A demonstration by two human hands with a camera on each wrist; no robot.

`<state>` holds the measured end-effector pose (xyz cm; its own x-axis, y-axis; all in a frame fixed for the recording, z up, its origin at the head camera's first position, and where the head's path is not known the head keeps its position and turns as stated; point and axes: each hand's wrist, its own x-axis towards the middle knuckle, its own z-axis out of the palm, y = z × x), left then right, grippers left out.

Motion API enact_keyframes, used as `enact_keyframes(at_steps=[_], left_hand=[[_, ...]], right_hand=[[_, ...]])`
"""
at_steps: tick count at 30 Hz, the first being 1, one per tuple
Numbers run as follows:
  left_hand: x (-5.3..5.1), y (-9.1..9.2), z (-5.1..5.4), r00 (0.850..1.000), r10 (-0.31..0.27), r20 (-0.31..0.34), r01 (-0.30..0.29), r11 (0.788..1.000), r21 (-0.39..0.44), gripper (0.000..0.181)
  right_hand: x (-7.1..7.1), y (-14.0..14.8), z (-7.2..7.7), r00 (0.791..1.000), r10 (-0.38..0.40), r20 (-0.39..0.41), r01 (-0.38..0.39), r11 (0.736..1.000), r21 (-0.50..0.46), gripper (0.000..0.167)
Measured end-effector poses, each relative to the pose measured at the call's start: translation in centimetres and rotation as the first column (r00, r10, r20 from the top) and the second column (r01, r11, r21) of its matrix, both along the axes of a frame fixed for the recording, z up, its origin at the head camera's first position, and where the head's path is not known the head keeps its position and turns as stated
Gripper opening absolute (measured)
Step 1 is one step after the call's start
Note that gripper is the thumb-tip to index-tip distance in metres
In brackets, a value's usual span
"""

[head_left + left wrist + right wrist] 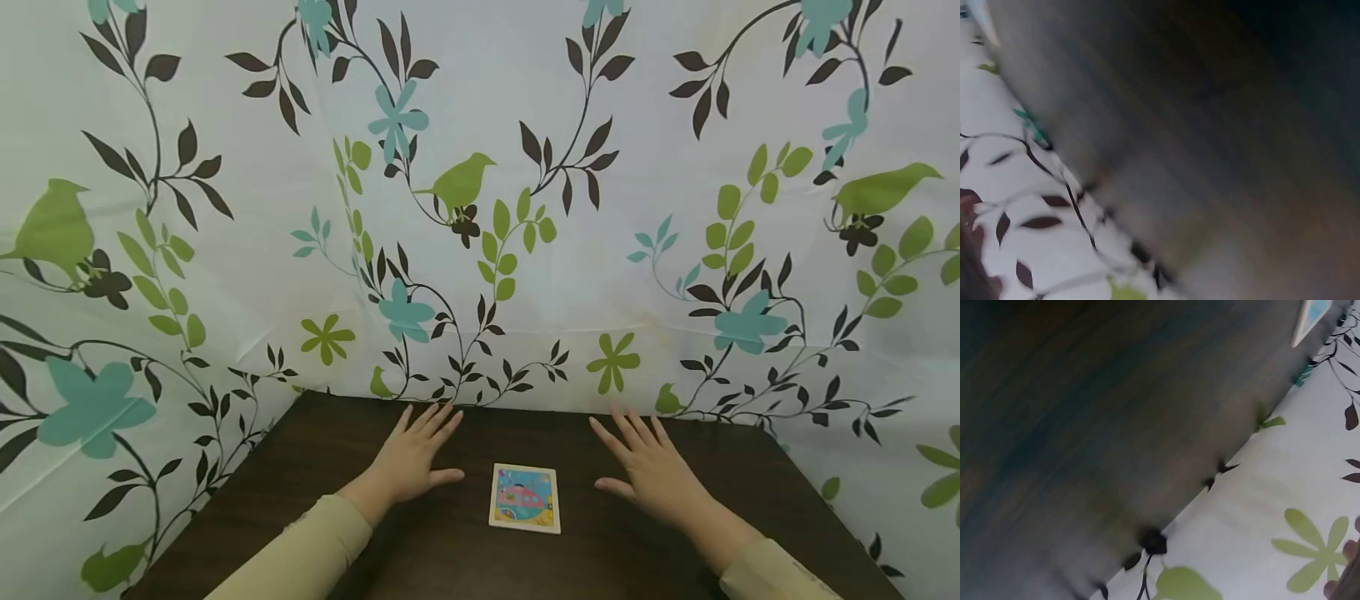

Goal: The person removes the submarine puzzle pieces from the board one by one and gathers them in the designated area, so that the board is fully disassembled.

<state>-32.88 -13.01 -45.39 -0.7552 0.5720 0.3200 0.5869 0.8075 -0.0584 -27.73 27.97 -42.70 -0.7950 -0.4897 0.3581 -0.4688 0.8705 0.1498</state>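
Note:
A square picture board [524, 498] with a pale border and a pink submarine on blue lies on the dark table [420, 550]. To its left, the left hand [408, 460] is held with fingers spread, touching no object. On the other side of the board, the right hand [654, 471] has its fingers spread and holds nothing. In the right wrist view, a corner of the board [1315, 315] shows at the top, and fingertips [1350, 550] at the right edge. Blurred fingers [975, 240] appear at the left edge of the left wrist view.
Behind the table hangs a white cloth [480, 333] printed with leaves, flowers and green birds, which also runs along both sides. The table's back edge meets this cloth just beyond the fingertips.

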Motion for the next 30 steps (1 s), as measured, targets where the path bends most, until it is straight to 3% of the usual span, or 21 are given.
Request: enact_keyframes(at_steps=[2, 3, 6, 8, 10, 14, 17, 21, 24, 30], left_hand=[[0.1, 1.0, -0.1, 0.991, 0.007, 0.131, -0.019, 0.996, 0.089, 0.089], [0.1, 1.6, -0.1, 0.978, 0.003, 0.209, -0.034, 0.989, 0.143, 0.087], [0.2, 3.3, -0.2, 0.911, -0.034, 0.412, -0.096, 0.952, 0.291, 0.078], [0.1, 4.3, -0.3, 0.874, -0.061, 0.482, -0.131, 0.925, 0.356, 0.067], [0.0, 5.2, -0.4, 0.860, -0.080, 0.504, -0.150, 0.904, 0.401, 0.054], [-0.4, 6.8, -0.5, 0.867, -0.088, 0.490, -0.154, 0.889, 0.432, 0.031], [-0.7, 7.8, -0.9, 0.859, -0.079, 0.505, -0.163, 0.894, 0.418, 0.025], [-0.7, 8.8, -1.3, 0.846, -0.051, 0.531, -0.179, 0.910, 0.374, 0.026], [-0.7, 9.3, -1.4, 0.845, -0.023, 0.534, -0.189, 0.922, 0.338, 0.028], [-0.6, 10.1, -0.9, 0.848, 0.017, 0.530, -0.199, 0.937, 0.288, 0.030]], right_hand=[[-0.3, -0.9, -0.2, 1.000, 0.019, 0.018, -0.018, 0.999, -0.031, 0.091], [-0.5, -1.5, -0.4, 0.999, 0.028, 0.036, -0.026, 0.999, -0.047, 0.092], [-0.8, -3.4, -1.1, 0.992, 0.065, 0.110, -0.057, 0.995, -0.078, 0.093], [-0.9, -4.9, -1.7, 0.979, 0.092, 0.183, -0.076, 0.993, -0.089, 0.091], [-0.9, -6.2, -2.3, 0.956, 0.121, 0.268, -0.095, 0.990, -0.106, 0.090], [-0.7, -8.1, -2.9, 0.896, 0.154, 0.416, -0.100, 0.984, -0.150, 0.087], [-0.7, -8.9, -3.0, 0.868, 0.159, 0.470, -0.086, 0.981, -0.174, 0.084], [-0.8, -9.6, -3.2, 0.847, 0.160, 0.506, -0.078, 0.981, -0.179, 0.079], [-0.8, -9.7, -3.5, 0.831, 0.156, 0.534, -0.070, 0.982, -0.177, 0.079], [-0.6, -9.6, -3.4, 0.825, 0.156, 0.543, -0.060, 0.980, -0.191, 0.082]])
